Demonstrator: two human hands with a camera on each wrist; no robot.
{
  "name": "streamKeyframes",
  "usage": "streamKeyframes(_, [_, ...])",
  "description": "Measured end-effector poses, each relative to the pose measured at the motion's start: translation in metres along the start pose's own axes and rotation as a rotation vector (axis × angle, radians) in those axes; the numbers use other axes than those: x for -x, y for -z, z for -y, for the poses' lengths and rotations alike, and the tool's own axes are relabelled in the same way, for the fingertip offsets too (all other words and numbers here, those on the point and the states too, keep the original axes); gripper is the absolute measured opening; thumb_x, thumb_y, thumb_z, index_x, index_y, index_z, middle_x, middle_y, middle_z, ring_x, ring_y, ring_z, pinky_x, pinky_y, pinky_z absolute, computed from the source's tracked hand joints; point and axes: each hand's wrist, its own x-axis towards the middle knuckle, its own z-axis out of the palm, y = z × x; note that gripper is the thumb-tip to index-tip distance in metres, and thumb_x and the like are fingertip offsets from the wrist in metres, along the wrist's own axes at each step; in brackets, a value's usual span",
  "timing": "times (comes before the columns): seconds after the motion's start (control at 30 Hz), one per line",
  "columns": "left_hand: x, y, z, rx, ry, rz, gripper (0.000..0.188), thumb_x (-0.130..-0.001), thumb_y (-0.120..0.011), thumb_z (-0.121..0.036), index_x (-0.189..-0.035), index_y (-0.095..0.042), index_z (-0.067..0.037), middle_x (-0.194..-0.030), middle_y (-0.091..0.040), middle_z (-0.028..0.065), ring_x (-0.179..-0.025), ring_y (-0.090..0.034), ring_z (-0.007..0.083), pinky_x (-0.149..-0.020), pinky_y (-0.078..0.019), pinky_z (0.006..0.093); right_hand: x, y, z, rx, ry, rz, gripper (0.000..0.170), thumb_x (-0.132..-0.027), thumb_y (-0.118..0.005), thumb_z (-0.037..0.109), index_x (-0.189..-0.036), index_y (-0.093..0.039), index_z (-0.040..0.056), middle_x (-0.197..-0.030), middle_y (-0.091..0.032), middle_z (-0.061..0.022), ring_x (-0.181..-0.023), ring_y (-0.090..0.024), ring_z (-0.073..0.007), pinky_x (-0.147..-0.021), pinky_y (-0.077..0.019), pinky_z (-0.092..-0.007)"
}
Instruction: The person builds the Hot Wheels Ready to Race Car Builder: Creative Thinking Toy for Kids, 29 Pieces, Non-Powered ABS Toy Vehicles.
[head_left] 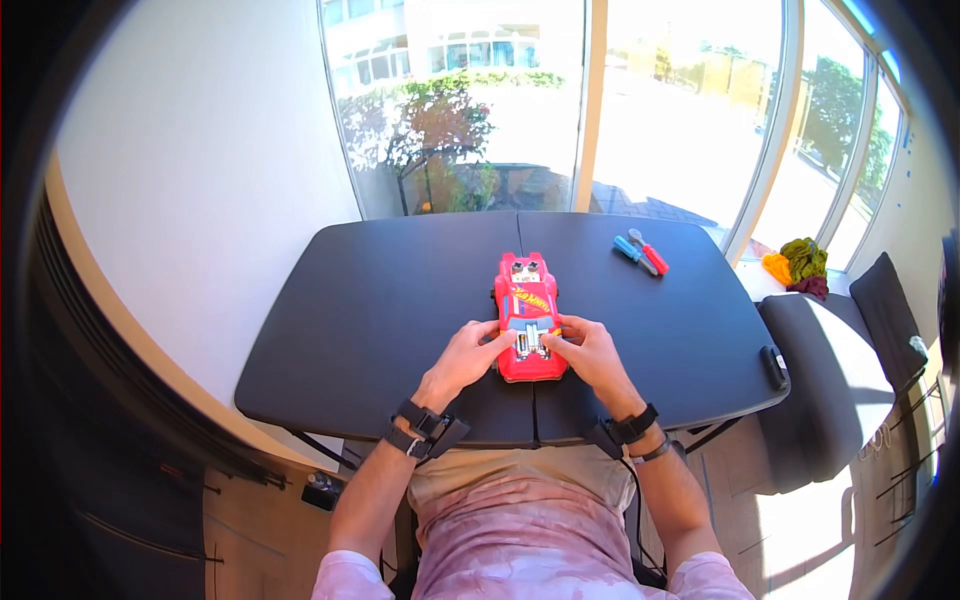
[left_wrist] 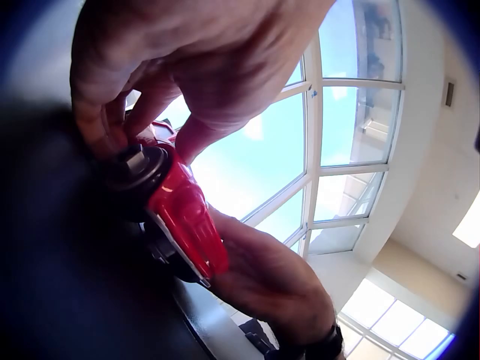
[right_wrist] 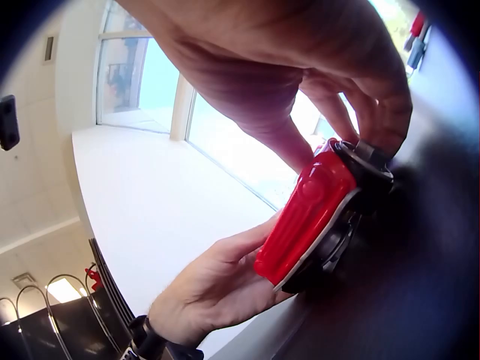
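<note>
A red toy car [head_left: 533,371] with a yellow logo stands on the black table, its length pointing away from me. My left hand [head_left: 462,358] grips its left side, thumb on top beside a silver engine-like part [head_left: 530,343]. On the other side my right hand [head_left: 598,358] holds it the same way, thumb over the roof edge. In the left wrist view, the fingers curl down by a black wheel [left_wrist: 139,166] below the red body. The right wrist view shows that hand's fingers around a wheel [right_wrist: 367,161] too, with the car's underside close to the tabletop.
Two hand tools, one with a blue handle [head_left: 630,250] and one with a red handle [head_left: 655,258], lie at the back right of the table [head_left: 340,330]. A small black device [head_left: 773,367] sits at its right edge. Colourful cloths [head_left: 805,262] and a grey seat [head_left: 820,400] are beyond.
</note>
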Motion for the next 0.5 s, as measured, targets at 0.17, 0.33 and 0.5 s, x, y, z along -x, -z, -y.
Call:
streamKeyframes(0.17, [-0.001, -0.002, 0.003, 0.107, -0.017, 0.038, 0.051, -0.111, -0.070, -0.037, -0.134, -0.074, 0.008, -0.106, -0.080, 0.0103, -0.086, -0.070, 0.0133, -0.079, -0.0584, 0.0330, 0.005, 0.000, 0.009, 0.002, -0.039, -0.011, 0.061, -0.096, -0.088, 0.025, -0.144, -0.069, -0.0086, -0.117, -0.082, -0.0193, -0.099, -0.079, -0.0190, -0.084, -0.0639, -0.0341])
streamKeyframes(0.33, [0.002, -0.007, -0.001, 0.277, 0.041, -0.018, 0.055, -0.111, -0.072, -0.032, -0.147, -0.065, 0.008, -0.123, -0.078, 0.0102, -0.099, -0.071, 0.0135, -0.089, -0.0594, 0.0321, 0.011, 0.006, 0.026, 0.003, -0.069, 0.065, 0.054, -0.104, -0.080, 0.018, -0.150, -0.066, -0.0065, -0.127, -0.077, -0.0156, -0.107, -0.073, -0.0162, -0.093, -0.0603, -0.0308])
streamKeyframes(0.5, [0.007, -0.003, -0.011, 0.214, 0.083, 0.024, 0.056, -0.110, -0.072, -0.028, -0.152, -0.061, 0.008, -0.130, -0.077, 0.0116, -0.105, -0.072, 0.0142, -0.094, -0.0597, 0.0328, 0.011, 0.007, 0.026, -0.012, -0.082, 0.079, 0.055, -0.104, -0.080, 0.018, -0.151, -0.065, -0.0063, -0.131, -0.076, -0.0146, -0.110, -0.072, -0.0158, -0.094, -0.0596, -0.0309])
